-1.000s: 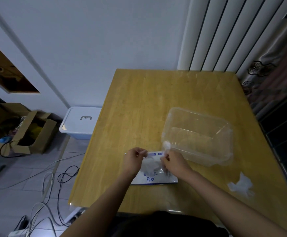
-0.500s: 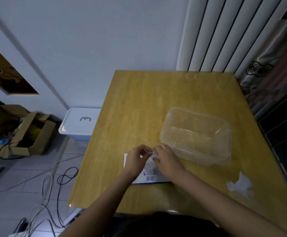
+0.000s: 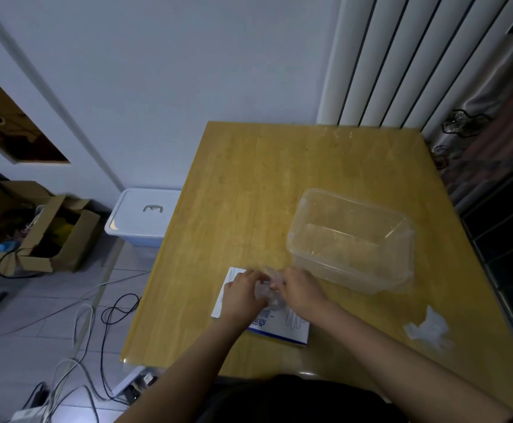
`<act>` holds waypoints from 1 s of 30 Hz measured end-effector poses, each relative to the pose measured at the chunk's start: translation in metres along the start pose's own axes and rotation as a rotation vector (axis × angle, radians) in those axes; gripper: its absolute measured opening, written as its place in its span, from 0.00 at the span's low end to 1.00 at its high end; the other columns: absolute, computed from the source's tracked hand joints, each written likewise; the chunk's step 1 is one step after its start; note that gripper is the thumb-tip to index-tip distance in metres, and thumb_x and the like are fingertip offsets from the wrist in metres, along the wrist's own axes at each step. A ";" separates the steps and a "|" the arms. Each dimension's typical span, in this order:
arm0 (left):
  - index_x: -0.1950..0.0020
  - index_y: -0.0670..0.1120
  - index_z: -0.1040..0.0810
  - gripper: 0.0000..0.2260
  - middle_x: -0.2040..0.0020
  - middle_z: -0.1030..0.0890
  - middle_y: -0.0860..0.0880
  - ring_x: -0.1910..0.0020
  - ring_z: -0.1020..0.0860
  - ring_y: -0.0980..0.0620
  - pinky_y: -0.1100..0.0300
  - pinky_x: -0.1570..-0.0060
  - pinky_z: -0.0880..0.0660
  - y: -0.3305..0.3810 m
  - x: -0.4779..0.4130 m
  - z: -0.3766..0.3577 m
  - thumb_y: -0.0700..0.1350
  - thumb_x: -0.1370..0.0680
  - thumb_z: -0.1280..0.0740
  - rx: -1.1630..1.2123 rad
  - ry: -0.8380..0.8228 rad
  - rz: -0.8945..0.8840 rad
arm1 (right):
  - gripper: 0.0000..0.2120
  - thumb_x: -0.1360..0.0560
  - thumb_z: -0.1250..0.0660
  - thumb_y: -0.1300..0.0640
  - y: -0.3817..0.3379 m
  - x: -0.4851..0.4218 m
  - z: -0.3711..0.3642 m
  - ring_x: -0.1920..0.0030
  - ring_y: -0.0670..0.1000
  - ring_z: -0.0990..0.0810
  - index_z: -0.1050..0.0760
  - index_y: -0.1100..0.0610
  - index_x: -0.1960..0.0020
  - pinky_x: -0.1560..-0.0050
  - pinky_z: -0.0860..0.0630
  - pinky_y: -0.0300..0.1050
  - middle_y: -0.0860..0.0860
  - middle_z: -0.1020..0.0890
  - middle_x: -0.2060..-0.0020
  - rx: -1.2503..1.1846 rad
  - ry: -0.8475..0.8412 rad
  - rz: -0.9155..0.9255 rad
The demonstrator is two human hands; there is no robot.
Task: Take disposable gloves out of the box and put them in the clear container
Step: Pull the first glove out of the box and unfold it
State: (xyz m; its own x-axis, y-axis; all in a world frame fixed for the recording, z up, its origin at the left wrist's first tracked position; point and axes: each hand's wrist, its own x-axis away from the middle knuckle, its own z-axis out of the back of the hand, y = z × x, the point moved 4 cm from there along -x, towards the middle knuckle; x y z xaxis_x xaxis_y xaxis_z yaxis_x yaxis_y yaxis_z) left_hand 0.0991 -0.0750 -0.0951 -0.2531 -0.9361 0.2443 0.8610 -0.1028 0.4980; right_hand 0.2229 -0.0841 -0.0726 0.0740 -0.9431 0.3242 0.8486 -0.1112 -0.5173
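Floor, far left: an open cardboard box (image 3: 46, 239) with odds and ends inside; grey and black cables (image 3: 79, 328) trail over the tiles.
By the table's left edge: a white lidded bin (image 3: 145, 215) on the floor, against the wall.
Table (image 3: 249, 193): yellow wood, with its far edge against the wall.
Glove box (image 3: 282, 329): white with blue print, lying flat near the table's front edge, partly covered by both hands.
Left hand (image 3: 241, 293): over the box, fingers curled, pinching one side of the glove.
Glove (image 3: 266, 293): thin clear film, crumpled, held between the two hands just above the box top. Not in the container.
Right hand (image 3: 301, 290): fingers curled, gripping the other side of the same glove, nearly touching the left hand.
Clear container (image 3: 353, 239): lidless, just beyond and right of the hands. Whether any film lies in it, I cannot tell.
Loose glove (image 3: 429, 328): crumpled on the bare table, right of the right forearm, apart from the container.
Behind: a white ribbed radiator (image 3: 401, 56), and a curtain (image 3: 493, 123) at the far right.
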 end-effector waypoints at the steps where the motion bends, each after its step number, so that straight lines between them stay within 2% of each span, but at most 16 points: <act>1: 0.38 0.51 0.24 0.16 0.40 0.25 0.56 0.39 0.28 0.55 0.59 0.42 0.36 0.001 0.000 -0.001 0.45 0.26 0.33 -0.032 -0.005 -0.009 | 0.08 0.22 0.37 0.58 0.000 0.002 0.000 0.60 0.50 0.19 0.20 0.59 0.55 0.56 0.20 0.50 0.53 0.18 0.61 -0.027 0.005 0.013; 4: 0.38 0.52 0.24 0.17 0.40 0.26 0.56 0.39 0.29 0.55 0.60 0.42 0.37 0.002 0.000 -0.002 0.44 0.27 0.34 -0.062 -0.009 -0.018 | 0.09 0.22 0.37 0.61 0.002 0.007 0.006 0.61 0.51 0.19 0.20 0.61 0.57 0.58 0.21 0.50 0.55 0.18 0.61 -0.083 0.046 0.040; 7: 0.38 0.53 0.24 0.17 0.40 0.26 0.56 0.38 0.29 0.55 0.59 0.42 0.38 0.002 -0.003 -0.003 0.44 0.27 0.33 -0.066 -0.001 -0.010 | 0.10 0.22 0.36 0.59 0.002 0.010 0.015 0.63 0.51 0.21 0.20 0.60 0.58 0.61 0.24 0.46 0.55 0.19 0.63 -0.108 0.092 0.069; 11: 0.36 0.52 0.26 0.18 0.39 0.27 0.55 0.38 0.30 0.53 0.57 0.41 0.36 0.002 -0.005 -0.003 0.45 0.26 0.33 -0.099 -0.010 0.000 | 0.10 0.23 0.37 0.61 0.008 0.007 0.021 0.63 0.51 0.20 0.19 0.61 0.59 0.60 0.23 0.48 0.54 0.18 0.63 -0.105 0.165 0.090; 17: 0.36 0.51 0.27 0.17 0.39 0.28 0.54 0.38 0.31 0.52 0.56 0.42 0.36 0.006 -0.005 -0.006 0.44 0.25 0.34 -0.167 -0.006 -0.008 | 0.11 0.22 0.38 0.62 0.008 0.015 0.036 0.62 0.47 0.22 0.18 0.61 0.57 0.58 0.24 0.38 0.52 0.17 0.60 -0.130 0.220 0.105; 20: 0.38 0.48 0.27 0.16 0.39 0.29 0.52 0.37 0.31 0.51 0.56 0.42 0.36 0.009 -0.004 -0.010 0.43 0.25 0.34 -0.219 -0.042 -0.017 | 0.11 0.22 0.39 0.62 0.005 0.017 0.053 0.62 0.43 0.25 0.18 0.59 0.53 0.61 0.31 0.29 0.49 0.20 0.59 -0.094 0.252 0.112; 23: 0.36 0.48 0.28 0.17 0.37 0.30 0.51 0.36 0.32 0.50 0.55 0.40 0.35 0.011 -0.007 -0.010 0.44 0.25 0.34 -0.238 -0.098 -0.036 | 0.09 0.22 0.38 0.60 0.000 0.014 0.083 0.63 0.44 0.26 0.21 0.60 0.58 0.62 0.31 0.32 0.48 0.23 0.63 -0.112 0.289 0.103; 25: 0.33 0.49 0.30 0.21 0.37 0.30 0.50 0.36 0.33 0.49 0.53 0.38 0.34 0.010 -0.007 -0.008 0.45 0.26 0.32 -0.159 -0.178 -0.046 | 0.12 0.22 0.38 0.59 -0.001 0.016 0.094 0.62 0.47 0.26 0.25 0.59 0.63 0.63 0.34 0.36 0.49 0.24 0.64 -0.173 0.280 0.091; 27: 0.32 0.51 0.32 0.26 0.37 0.30 0.50 0.37 0.31 0.50 0.50 0.36 0.33 0.009 -0.005 -0.002 0.47 0.28 0.30 0.024 -0.228 -0.047 | 0.13 0.21 0.39 0.58 0.000 0.017 0.093 0.61 0.49 0.25 0.29 0.54 0.64 0.62 0.34 0.40 0.50 0.24 0.63 -0.180 0.272 0.093; 29: 0.35 0.52 0.30 0.24 0.39 0.29 0.53 0.39 0.29 0.52 0.50 0.38 0.31 0.012 0.000 0.006 0.49 0.30 0.29 0.240 -0.178 -0.069 | 0.09 0.20 0.40 0.56 0.003 0.017 0.086 0.59 0.50 0.24 0.26 0.54 0.58 0.61 0.31 0.41 0.50 0.22 0.60 -0.196 0.265 0.072; 30: 0.39 0.53 0.29 0.21 0.42 0.28 0.56 0.40 0.28 0.53 0.53 0.39 0.30 0.014 0.004 0.010 0.48 0.30 0.29 0.319 -0.122 -0.091 | 0.06 0.20 0.39 0.55 0.004 0.017 0.083 0.58 0.49 0.24 0.25 0.54 0.53 0.60 0.30 0.42 0.49 0.21 0.58 -0.218 0.261 0.051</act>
State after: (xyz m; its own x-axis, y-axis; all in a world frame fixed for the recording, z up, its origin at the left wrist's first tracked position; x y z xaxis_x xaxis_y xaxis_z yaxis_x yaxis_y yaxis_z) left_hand 0.1060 -0.0764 -0.0784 -0.3898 -0.8789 0.2749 0.6561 -0.0556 0.7526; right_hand 0.2714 -0.0750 -0.0035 -0.0473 -0.9944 0.0948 0.7131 -0.1000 -0.6939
